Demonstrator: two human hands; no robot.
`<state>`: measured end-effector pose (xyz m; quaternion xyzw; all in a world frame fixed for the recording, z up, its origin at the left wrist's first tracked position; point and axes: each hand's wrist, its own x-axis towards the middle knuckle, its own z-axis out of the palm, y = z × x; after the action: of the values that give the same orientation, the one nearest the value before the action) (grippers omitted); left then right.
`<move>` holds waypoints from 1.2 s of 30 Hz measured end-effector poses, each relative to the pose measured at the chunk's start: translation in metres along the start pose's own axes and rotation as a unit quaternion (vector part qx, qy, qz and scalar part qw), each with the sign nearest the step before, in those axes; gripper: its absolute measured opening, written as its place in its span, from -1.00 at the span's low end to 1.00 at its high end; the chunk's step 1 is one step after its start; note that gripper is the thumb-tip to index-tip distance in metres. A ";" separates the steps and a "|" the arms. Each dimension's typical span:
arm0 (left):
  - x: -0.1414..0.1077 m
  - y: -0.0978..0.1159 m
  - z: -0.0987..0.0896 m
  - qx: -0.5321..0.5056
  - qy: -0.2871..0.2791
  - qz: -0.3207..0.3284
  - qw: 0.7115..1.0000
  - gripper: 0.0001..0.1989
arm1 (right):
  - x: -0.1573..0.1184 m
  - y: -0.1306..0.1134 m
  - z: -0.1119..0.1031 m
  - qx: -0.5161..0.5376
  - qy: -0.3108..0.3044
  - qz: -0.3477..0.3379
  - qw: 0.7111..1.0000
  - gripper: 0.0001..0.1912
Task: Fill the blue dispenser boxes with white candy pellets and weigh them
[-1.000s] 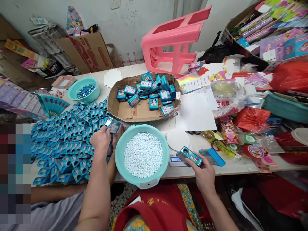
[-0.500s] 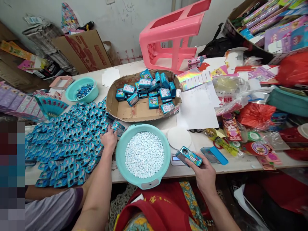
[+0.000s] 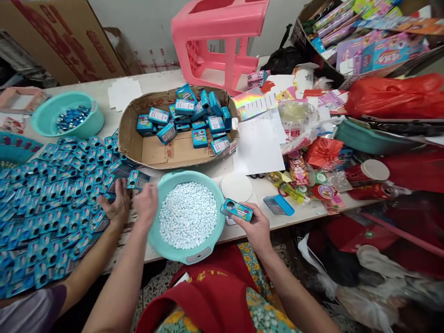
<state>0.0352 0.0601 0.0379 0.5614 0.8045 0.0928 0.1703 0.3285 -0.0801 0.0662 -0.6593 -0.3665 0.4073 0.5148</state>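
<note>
Left hand (image 3: 145,203), smeared by motion, is beside the left edge of the big green basin (image 3: 173,255); whether its fingers grasp anything cannot be told. The right hand (image 3: 257,229) grips a blue box (image 3: 237,210), its face with the round hole turned up, over the near edge of a round white plate (image 3: 237,186).

What has changed is on the left: a moment ago the left fingers were on an upright box (image 3: 138,179), and they have since drawn back toward the basin. That box now stands between the basin and the spread of blue boxes (image 3: 45,217), seemingly out of the left hand's grasp. A co-worker's hand (image 3: 118,203) has come into view there, its fingers open. The right hand keeps its box, so only the left side of the work has shifted.

The basin, at the near edge of the bench (image 3: 157,79), holds small pale pieces (image 3: 187,215). Beyond it, a cardboard tray (image 3: 169,151) carries more blue boxes, and a smaller basin (image 3: 95,124) sits at far left. Another box (image 3: 279,204) lies to the right of the right hand.
</note>
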 end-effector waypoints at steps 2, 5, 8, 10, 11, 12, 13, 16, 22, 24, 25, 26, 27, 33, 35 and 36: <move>-0.035 0.014 0.029 0.021 -0.074 0.126 0.989 -0.69 | -0.006 -0.004 0.009 0.000 -0.019 -0.013 1.000 -0.60; -0.084 0.028 0.065 0.092 -0.169 0.282 0.940 -0.75 | -0.021 -0.009 0.027 -0.011 -0.069 -0.042 0.997 -0.63; -0.106 0.027 0.081 0.082 -0.220 0.304 0.923 -0.78 | -0.036 -0.007 0.045 -0.018 -0.115 -0.053 0.992 -0.64; -0.102 0.020 0.082 0.009 -0.219 0.249 0.943 -0.77 | -0.043 -0.004 0.052 -0.021 -0.124 -0.054 0.991 -0.63; -0.096 0.017 0.080 -0.052 -0.205 0.197 0.957 -0.75 | -0.045 -0.002 0.054 -0.022 -0.122 -0.054 0.991 -0.63; -0.089 0.015 0.077 -0.130 -0.191 0.133 0.964 -0.72 | -0.045 -0.001 0.056 -0.025 -0.120 -0.055 0.991 -0.63; -0.081 0.013 0.072 -0.225 -0.184 0.060 0.955 -0.70 | -0.044 0.000 0.057 -0.029 -0.118 -0.056 0.991 -0.63; -0.066 0.016 0.046 -0.523 -0.232 -0.121 0.811 -0.71 | -0.038 0.004 0.061 -0.050 -0.111 -0.068 0.990 -0.63; -0.079 0.047 -0.011 -0.745 -0.230 -0.113 0.616 -0.76 | -0.025 0.008 0.088 -0.101 -0.119 -0.115 0.981 -0.66; -0.087 0.055 -0.015 -0.749 -0.188 -0.092 0.629 -0.75 | -0.025 0.007 0.096 -0.108 -0.126 -0.122 0.978 -0.65; -0.089 0.058 -0.015 -0.749 -0.167 -0.084 0.635 -0.74 | -0.025 0.006 0.099 -0.112 -0.129 -0.124 0.977 -0.65; -0.091 0.059 -0.014 -0.749 -0.150 -0.078 0.640 -0.73 | -0.025 0.005 0.101 -0.116 -0.132 -0.125 0.977 -0.64; -0.092 0.060 -0.013 -0.749 -0.134 -0.073 0.645 -0.72 | -0.026 0.004 0.102 -0.118 -0.132 -0.126 0.976 -0.64; -0.091 0.064 -0.014 -0.753 -0.088 -0.051 0.651 -0.59 | -0.026 0.000 0.105 -0.118 -0.134 -0.125 0.976 -0.65; -0.087 0.066 -0.018 -0.760 -0.096 -0.060 0.640 -0.55 | -0.023 0.000 0.107 -0.111 -0.130 -0.123 0.978 -0.66; -0.085 0.066 -0.020 -0.762 -0.109 -0.070 0.634 -0.53 | -0.022 -0.001 0.107 -0.106 -0.129 -0.122 0.978 -0.66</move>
<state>0.1114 0.0050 0.0937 0.1803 0.4604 0.5989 0.6299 0.2218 -0.0595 0.0559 -0.6023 -0.5484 0.3818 0.4368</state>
